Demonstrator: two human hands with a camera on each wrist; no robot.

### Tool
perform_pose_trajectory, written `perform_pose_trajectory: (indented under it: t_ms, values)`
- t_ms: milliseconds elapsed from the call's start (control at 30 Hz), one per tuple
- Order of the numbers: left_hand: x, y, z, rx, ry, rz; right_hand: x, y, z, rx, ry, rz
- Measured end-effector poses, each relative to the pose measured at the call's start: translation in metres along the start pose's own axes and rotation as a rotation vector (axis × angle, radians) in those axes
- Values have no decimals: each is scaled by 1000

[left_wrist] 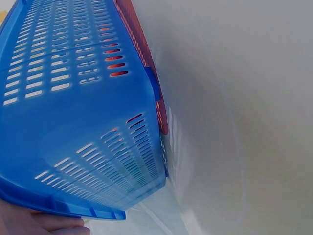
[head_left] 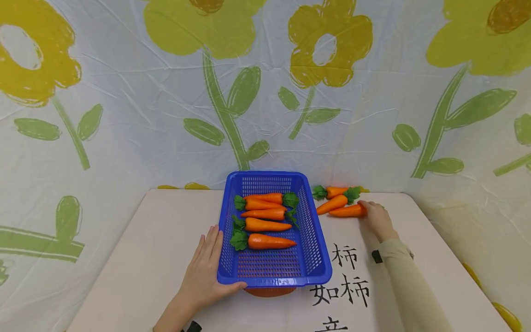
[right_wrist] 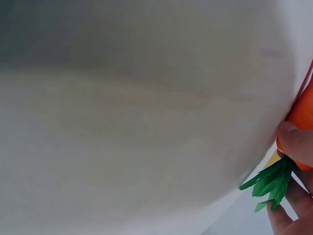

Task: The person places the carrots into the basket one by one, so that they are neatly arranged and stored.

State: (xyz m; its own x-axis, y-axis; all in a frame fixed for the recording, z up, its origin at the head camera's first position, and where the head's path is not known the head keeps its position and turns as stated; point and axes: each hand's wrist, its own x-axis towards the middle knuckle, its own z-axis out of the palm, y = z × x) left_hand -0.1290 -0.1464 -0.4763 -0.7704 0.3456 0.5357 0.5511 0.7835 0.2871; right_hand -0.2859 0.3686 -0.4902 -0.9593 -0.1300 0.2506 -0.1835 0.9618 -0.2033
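A blue plastic basket (head_left: 316, 240) holds several orange carrots (head_left: 267, 225) with green leafy tops, lying crosswise in a column. My left hand (head_left: 204, 267) rests along its left rim, fingers straight and thumb at the front corner. From the left wrist view, the fingertips (left_wrist: 58, 223) show at the basket's rim. On the table to the right of the basket, my right hand (head_left: 378, 220) pinches a carrot (head_left: 347, 211) near its leafy end. In the right wrist view, the thumb presses on the orange body and green leaves (right_wrist: 274, 182) stick out between the fingers.
Two more carrots (head_left: 333, 204) lie beside the held one, near the table's back edge. A reddish perforated piece (head_left: 269, 292) shows under the basket. The pale table (head_left: 174, 230) bears black painted characters (head_left: 344, 256). Behind it hangs a flowered cloth (head_left: 157, 115).
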Motion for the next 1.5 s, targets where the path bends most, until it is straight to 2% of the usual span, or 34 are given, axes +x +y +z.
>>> perform_pose_trajectory:
  t_ms: [567,933,1200,1500]
  values:
    - [1,-1,2,-11,10,5,-6,-4,-3,14,-15,20]
    - [1,-1,1,3,-13,-11,-11,-7,-11,58,-24,19]
    - [0,-1,1,-5,-1,-4,-2,-18,-34,89,47,-12]
    - [0,-2,2,-5,5,0,8,-41,-67,104,140,-48]
